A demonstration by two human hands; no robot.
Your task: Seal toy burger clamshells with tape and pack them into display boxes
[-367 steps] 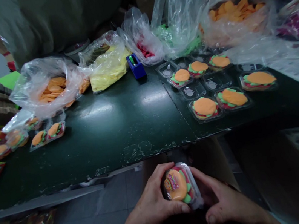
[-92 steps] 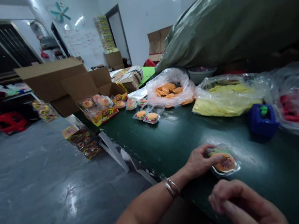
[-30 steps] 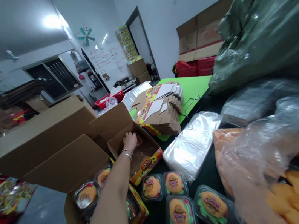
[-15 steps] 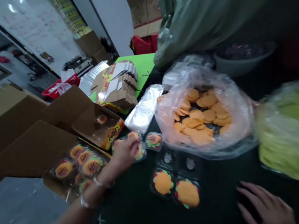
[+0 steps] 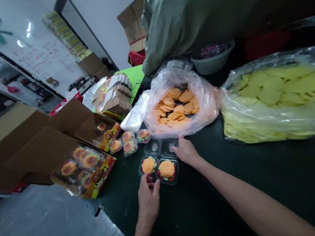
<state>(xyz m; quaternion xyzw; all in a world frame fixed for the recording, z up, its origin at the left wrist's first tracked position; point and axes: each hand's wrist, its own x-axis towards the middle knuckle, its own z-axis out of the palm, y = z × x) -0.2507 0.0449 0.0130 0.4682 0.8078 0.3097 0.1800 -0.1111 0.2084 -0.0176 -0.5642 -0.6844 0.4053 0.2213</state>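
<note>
A clear plastic tray of joined cells lies on the dark green table. Its two near cells hold burger gummies; the two far cells are empty. My left hand reaches up from below and pinches the tray's near edge beside the left burger. My right hand has its fingers curled on the tray's right far corner. Just behind the tray sits a clear bag of orange bun pieces.
A bag of yellow pieces lies at the right. Left of the tray stand a display box of packed burgers, a second box, three sealed packs, flat cartons, large brown cartons and a grey bowl.
My left hand has left the sealed packs by the display box and come to the tray's near edge. My right hand has moved up from the table's near side onto the tray.
</note>
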